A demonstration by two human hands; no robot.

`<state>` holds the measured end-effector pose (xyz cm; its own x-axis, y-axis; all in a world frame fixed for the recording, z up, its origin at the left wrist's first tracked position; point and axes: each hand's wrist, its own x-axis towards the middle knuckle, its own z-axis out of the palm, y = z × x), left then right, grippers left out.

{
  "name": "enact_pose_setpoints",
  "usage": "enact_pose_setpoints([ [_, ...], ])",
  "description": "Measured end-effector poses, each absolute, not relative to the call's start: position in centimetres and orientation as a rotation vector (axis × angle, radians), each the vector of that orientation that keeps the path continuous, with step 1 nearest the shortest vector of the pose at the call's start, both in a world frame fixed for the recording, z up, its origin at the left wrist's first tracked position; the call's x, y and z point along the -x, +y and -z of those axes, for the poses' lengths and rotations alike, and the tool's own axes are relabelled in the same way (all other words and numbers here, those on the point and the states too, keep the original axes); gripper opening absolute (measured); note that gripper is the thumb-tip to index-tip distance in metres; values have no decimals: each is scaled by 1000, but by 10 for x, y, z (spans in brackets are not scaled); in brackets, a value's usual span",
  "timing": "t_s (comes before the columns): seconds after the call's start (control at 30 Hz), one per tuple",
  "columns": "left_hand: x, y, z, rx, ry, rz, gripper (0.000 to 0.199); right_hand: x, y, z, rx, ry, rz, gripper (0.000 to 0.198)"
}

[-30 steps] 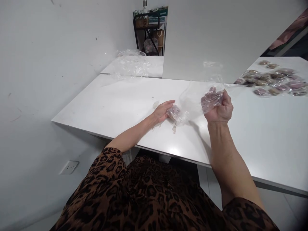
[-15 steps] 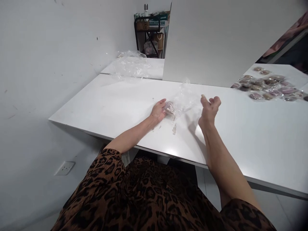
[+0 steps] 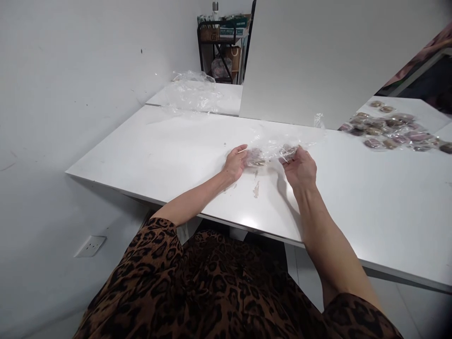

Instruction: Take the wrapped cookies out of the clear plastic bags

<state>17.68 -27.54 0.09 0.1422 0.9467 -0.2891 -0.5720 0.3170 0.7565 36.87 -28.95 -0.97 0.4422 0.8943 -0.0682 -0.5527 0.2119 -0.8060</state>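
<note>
If R hand (image 3: 300, 167) tugs film (image 3: 272, 147) too hard, poss. tear | L hand (image 3: 236, 163) gripping wrapped bundle (image 3: 255, 157) | R pinching film

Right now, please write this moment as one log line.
left hand: touching plastic; right hand: holding plastic; packets: right of both hands
</note>
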Motion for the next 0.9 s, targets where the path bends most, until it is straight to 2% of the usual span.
enact_pose_setpoints([
  [0.07, -176, -277, 2, -633, 880, -1098, 15, -371, -289, 6, 786, -407, -1136, 18],
  [0.23, -179, -285, 7, -1060, 882, -1022, 63, -373, -290, 3, 675, -406, -1213, 16],
  [0.3, -180, -285, 9, -1100, 892, -1044, 72, -372, -292, 1, 648, -458, -1223, 16],
  [0.37, -181, -281, 12, -1087, 888, -1090, 63, -370, -294, -3, 636, -472, -1225, 15],
  [0.47, -180, -275, 13, -1101, 853, -1167, 26, -367, -299, -12, 658, -392, -1218, 9],
  [0.5, -179, -274, 11, -1108, 836, -1196, 20, -367, -300, -14, 674, -358, -1213, 6],
  [0.7, -176, -274, -7, -983, 842, -1372, 17, -376, -298, -12, 747, -352, -1141, 10],
  [0.9, -176, -277, -9, -900, 760, -1355, 15, -389, -286, 9, 974, -425, -1091, 22],
])
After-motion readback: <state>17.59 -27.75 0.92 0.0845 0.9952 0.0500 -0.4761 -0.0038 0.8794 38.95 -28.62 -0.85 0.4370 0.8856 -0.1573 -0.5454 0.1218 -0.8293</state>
